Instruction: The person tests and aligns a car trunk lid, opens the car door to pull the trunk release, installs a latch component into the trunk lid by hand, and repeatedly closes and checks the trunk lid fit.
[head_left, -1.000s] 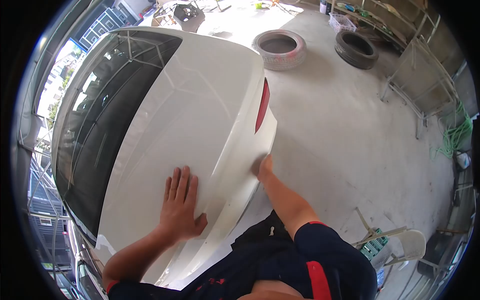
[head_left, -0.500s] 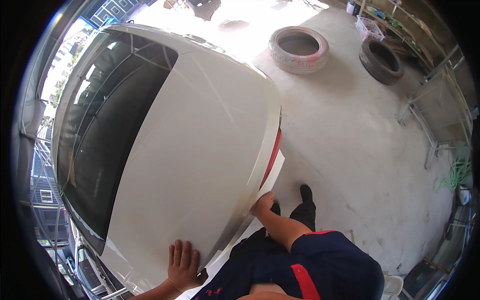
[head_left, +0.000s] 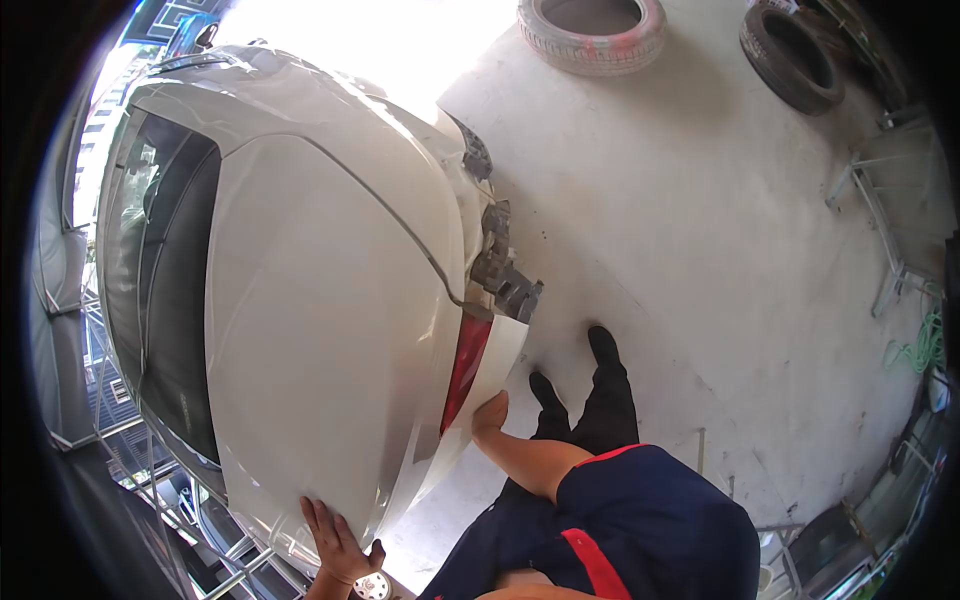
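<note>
A white car's trunk lid [head_left: 300, 300] fills the left half of the view and looks closed. My left hand [head_left: 338, 543] rests on its near edge, fingers spread. My right hand [head_left: 490, 412] is at the outer edge of the white rear panel, just below the red tail light [head_left: 466, 370]; its fingers are hidden behind or under the edge. Beyond the tail light, dark brackets [head_left: 508, 285] are exposed at the car's far rear corner. The dark rear window [head_left: 170, 270] lies to the left.
A tire with reddish marks [head_left: 594, 42] lies on the concrete floor at the top, and a darker tire [head_left: 792, 60] is farther right. Metal frames [head_left: 875, 220] and a green hose [head_left: 925, 335] are along the right side. My feet are on the floor right of the car.
The view has shifted along the car's rear, bringing the exposed brackets and far corner into sight. My left hand is now nearer the bottom edge of the view; my right hand stays at the rear panel.
</note>
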